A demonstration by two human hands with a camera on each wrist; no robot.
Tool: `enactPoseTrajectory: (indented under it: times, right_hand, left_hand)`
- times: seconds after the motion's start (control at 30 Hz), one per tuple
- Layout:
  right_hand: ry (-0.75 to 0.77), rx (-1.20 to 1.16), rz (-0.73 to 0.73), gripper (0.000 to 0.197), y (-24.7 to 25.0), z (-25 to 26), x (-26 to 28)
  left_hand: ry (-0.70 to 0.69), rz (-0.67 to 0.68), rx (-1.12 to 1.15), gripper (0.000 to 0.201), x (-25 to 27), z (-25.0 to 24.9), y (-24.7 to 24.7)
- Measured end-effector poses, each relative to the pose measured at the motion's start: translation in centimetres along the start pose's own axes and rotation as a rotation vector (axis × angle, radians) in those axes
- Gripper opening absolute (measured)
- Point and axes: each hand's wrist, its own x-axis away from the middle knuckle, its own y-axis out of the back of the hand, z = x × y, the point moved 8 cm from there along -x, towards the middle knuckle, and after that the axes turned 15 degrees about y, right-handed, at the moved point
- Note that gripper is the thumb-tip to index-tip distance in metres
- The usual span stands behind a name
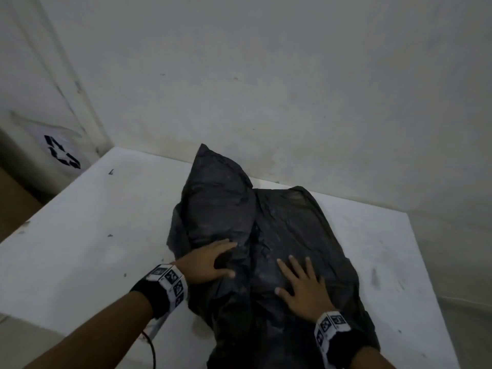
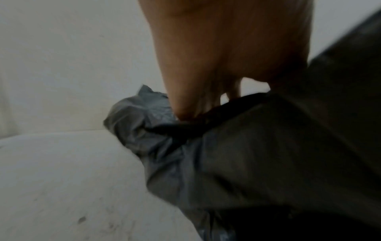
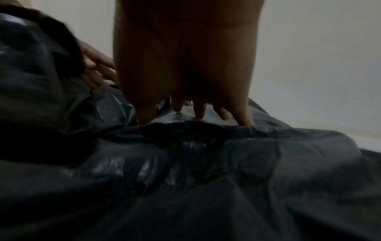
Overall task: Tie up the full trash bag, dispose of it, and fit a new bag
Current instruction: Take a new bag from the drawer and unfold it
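A black trash bag [image 1: 226,209] lies spread out and crumpled on a white table [image 1: 93,235], with one corner sticking up toward the wall. My left hand [image 1: 210,262] rests on the bag's left side, its fingers stretched out and its thumb pressing the plastic. My right hand [image 1: 303,283] lies flat on the middle of the bag with its fingers spread. In the left wrist view, my left hand's [image 2: 216,57] fingertips touch a dark fold of the bag [image 2: 247,154]. Seen from the right wrist, the right hand [image 3: 185,57] presses its fingertips into the bag [image 3: 206,179].
The table stands against a white wall [image 1: 266,75] in a corner. At the left, beyond the table edge, is a white container with a black recycling symbol [image 1: 62,151] and a brown box [image 1: 13,203]. A thin dark cable [image 1: 151,347] hangs below my left wrist.
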Motion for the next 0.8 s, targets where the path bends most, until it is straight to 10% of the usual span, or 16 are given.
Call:
enactPoseTrajectory:
  times: [0.1,0.33,0.53,0.6,0.8]
  right_hand:
    - [-0.201,-0.086,0.157,0.074,-2.4,-3.4,0.9]
    - [-0.469,-0.133,0.142,0.073,-1.8,-9.1,3.7]
    - [-0.220,0.025,-0.044,0.069,-0.3,-4.7,2.4]
    - [-0.217,-0.049,0.044,0.068,-2.1,-4.3,2.1]
    - [-0.343,-0.217,0.163,0.073,-3.5,-7.9,2.4]
  left_hand:
    - [0.269,0.131,-0.338,0.123,-0.8,5.4,-2.7]
    - [0.601,-0.010,-0.651,0.084,1.0,13.5,1.7]
    - [-0.064,-0.645,-0.454,0.039,1.4,3.5,4.4]
    - [-0.131,-0.522,-0.411,0.048,0.4,2.0,2.4]
    - [0.329,-0.065,-0.449,0.076,-3.1,6.6,-1.9]
